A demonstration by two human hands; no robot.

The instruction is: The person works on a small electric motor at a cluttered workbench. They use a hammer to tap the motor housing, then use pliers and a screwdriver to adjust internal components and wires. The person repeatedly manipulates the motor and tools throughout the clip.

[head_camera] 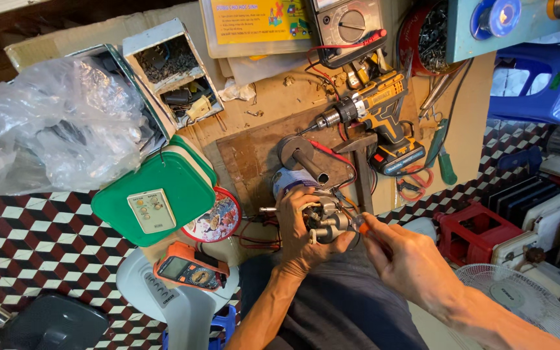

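Note:
My left hand grips a small metal motor with wires trailing from it, held over my lap. My right hand pinches a slim tool with an orange handle and holds its tip against the right side of the motor. A can with a blue and white label stands just behind my left hand. Red wires run out to the left from under the motor.
A yellow cordless drill and a hammer lie on the wooden board ahead. A green lidded box with a white remote, an orange multimeter, a clear plastic bag and an open parts box are at left. A red crate and fan grille sit at right.

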